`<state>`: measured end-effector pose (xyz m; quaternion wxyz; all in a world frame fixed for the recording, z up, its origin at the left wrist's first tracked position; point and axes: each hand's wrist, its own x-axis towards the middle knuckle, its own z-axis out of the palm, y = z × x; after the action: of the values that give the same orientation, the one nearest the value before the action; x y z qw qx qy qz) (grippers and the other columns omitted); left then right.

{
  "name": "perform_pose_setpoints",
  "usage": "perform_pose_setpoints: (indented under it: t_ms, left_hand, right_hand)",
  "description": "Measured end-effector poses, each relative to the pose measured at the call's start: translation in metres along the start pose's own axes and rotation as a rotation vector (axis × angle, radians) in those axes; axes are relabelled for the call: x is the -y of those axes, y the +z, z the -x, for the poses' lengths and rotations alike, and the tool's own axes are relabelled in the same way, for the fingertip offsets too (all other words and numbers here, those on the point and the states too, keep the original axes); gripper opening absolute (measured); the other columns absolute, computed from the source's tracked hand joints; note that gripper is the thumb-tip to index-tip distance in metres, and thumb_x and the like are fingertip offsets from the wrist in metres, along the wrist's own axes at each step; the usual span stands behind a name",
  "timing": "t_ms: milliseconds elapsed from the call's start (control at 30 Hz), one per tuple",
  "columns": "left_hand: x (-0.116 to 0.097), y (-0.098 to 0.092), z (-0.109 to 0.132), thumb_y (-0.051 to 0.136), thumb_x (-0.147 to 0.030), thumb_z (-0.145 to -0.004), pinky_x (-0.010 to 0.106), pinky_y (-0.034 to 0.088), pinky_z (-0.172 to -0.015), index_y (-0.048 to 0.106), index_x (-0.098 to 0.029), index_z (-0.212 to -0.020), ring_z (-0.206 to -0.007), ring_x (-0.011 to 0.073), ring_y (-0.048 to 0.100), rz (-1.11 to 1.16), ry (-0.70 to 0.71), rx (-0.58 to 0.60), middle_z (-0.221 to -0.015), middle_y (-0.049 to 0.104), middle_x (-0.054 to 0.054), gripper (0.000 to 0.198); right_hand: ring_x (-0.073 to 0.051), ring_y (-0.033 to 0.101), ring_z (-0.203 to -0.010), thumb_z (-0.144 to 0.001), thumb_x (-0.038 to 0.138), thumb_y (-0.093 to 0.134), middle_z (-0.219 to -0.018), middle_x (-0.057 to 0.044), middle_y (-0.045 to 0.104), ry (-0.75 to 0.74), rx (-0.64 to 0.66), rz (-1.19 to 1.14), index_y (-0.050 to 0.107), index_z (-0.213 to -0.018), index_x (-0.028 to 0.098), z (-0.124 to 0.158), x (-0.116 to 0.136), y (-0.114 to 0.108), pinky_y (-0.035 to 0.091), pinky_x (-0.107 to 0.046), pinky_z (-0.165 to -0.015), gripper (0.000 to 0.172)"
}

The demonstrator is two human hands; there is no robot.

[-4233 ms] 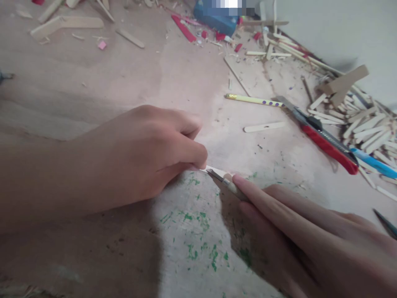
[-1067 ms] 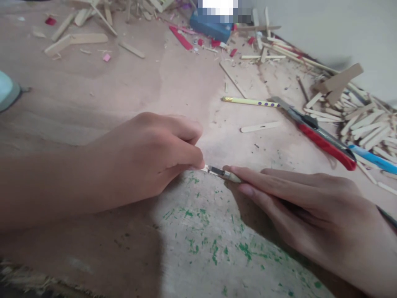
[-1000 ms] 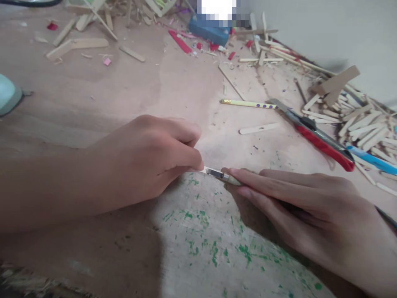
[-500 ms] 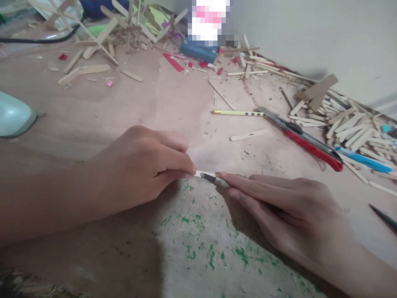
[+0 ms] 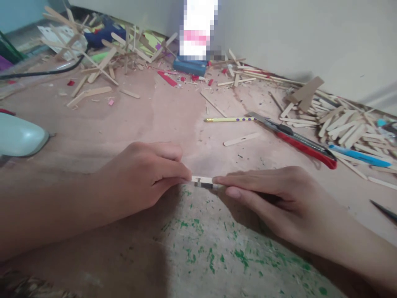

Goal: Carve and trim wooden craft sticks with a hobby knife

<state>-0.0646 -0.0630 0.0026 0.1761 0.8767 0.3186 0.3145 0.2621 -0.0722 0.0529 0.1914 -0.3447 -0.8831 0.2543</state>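
Between my two hands, a pale wooden craft stick (image 5: 205, 180) lies level with a small gap or notch near its middle. My left hand (image 5: 151, 174) is closed in a pinch over its left end. My right hand (image 5: 279, 198) presses fingertips on its right end, with the thumb just below. Along the stick's near side sits a small dark and metallic piece (image 5: 205, 185), reaching toward the right fingertips. What kind of thing it is, I cannot tell. Both hands are close above the tabletop (image 5: 211, 231), which is flecked with green paint.
Beyond the hands lie a loose craft stick (image 5: 241, 139), a yellow pencil (image 5: 229, 119) and a red box cutter (image 5: 305, 148) with its blade out. A blue pen (image 5: 359, 155) rests by a stick pile (image 5: 344, 124). A pale rounded object (image 5: 21, 134) stands left.
The right fingers have shifted left and flattened onto the stick. The dark and metallic piece has turned more level, now below the stick. The camera view has tilted slightly.
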Motion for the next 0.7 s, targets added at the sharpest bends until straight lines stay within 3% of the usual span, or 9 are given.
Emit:
perform_pose_setpoints:
  t_ms: [200,467,700]
  left_hand:
    - [-0.004,-0.003,-0.001,0.061,-0.012,-0.131,0.026,0.05,-0.073,0.096,-0.027,-0.108,-0.074,0.0137,0.064,-0.064,0.037,0.033,-0.088,0.073,-0.003,0.045]
    - [-0.012,-0.017,-0.002,0.059,-0.014,-0.133,0.028,0.064,-0.091,0.097,-0.029,-0.121,-0.097,0.0166,0.084,-0.069,0.007,0.119,-0.111,0.092,-0.001,0.042]
    - [-0.007,-0.011,-0.002,0.06,-0.012,-0.133,0.024,0.063,-0.097,0.097,-0.025,-0.119,-0.101,0.0149,0.086,-0.044,0.061,0.05,-0.113,0.092,-0.001,0.041]
  right_hand:
    - [-0.022,0.091,-0.094,-0.128,0.026,0.077,-0.117,-0.005,0.095,-0.011,-0.047,0.122,0.096,-0.153,0.035,0.01,-0.003,-0.016,0.073,-0.032,-0.076,0.032]
    - [-0.021,0.094,-0.101,-0.128,0.028,0.08,-0.13,0.001,0.098,0.002,-0.022,0.042,0.091,-0.155,0.042,0.011,-0.014,-0.011,0.077,-0.033,-0.085,0.032]
    - [-0.019,0.091,-0.09,-0.128,0.024,0.077,-0.118,0.004,0.097,0.02,-0.045,-0.042,0.093,-0.156,0.048,0.004,-0.004,-0.012,0.073,-0.032,-0.077,0.04]
